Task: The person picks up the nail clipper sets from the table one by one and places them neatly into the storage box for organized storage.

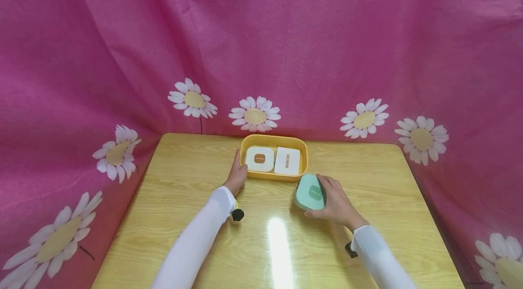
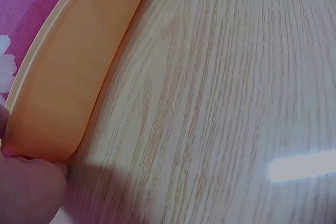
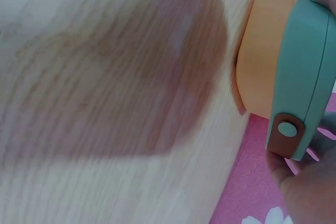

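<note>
A yellow plastic bin [image 1: 273, 176] stands near the back of the table. My left hand [image 1: 237, 176] holds its left end, with the thumb [image 2: 31, 187] against the front corner in the left wrist view. Inside the bin lie a white rounded case [image 1: 267, 167] with a brown label and a white square case [image 1: 282, 164] marked MANICURE. My right hand [image 1: 337, 202] grips a mint-green rounded case [image 1: 304, 193], tilted, just in front of the bin's right corner. A brown snap tab [image 3: 286, 139] shows on the green case's side.
The wooden table [image 1: 196, 180] reflects a bright streak of light towards the front. A pink curtain [image 1: 286, 52] with white daisies hangs along the table's back and sides. A broad shadow falls on the wood beside the green case in the right wrist view.
</note>
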A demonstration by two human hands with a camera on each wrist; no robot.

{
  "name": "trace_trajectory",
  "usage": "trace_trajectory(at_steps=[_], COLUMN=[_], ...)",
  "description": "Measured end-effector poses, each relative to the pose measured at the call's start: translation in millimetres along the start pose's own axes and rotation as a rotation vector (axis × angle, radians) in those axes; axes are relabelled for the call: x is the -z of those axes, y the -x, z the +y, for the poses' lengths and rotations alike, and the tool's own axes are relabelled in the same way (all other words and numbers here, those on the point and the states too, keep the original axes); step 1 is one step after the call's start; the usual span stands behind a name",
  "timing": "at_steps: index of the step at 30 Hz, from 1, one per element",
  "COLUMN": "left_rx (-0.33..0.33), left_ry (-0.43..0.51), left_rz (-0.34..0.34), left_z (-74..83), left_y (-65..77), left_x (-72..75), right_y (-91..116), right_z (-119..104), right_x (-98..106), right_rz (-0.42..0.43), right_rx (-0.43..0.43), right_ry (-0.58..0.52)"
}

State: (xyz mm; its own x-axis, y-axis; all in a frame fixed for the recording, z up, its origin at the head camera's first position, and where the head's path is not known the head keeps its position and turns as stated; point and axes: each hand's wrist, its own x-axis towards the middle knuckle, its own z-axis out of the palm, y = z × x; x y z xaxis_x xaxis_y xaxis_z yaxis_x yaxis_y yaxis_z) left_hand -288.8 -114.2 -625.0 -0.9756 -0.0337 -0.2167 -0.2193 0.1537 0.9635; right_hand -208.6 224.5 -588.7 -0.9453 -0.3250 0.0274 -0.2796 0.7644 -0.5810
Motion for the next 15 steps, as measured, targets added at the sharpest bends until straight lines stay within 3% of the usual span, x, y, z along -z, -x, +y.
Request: trace_trajectory(at_steps=[15], left_rx=[-0.023], left_ry=[-0.038], left_rz=[0.006], left_z=[-0.8], left_y=[4.8], left_x=[-1.2], right_y=[-33], right_z=[-11], right_x=[8], right_rz=[0.009], right_rx=[0.106], right_ry=[0.035])
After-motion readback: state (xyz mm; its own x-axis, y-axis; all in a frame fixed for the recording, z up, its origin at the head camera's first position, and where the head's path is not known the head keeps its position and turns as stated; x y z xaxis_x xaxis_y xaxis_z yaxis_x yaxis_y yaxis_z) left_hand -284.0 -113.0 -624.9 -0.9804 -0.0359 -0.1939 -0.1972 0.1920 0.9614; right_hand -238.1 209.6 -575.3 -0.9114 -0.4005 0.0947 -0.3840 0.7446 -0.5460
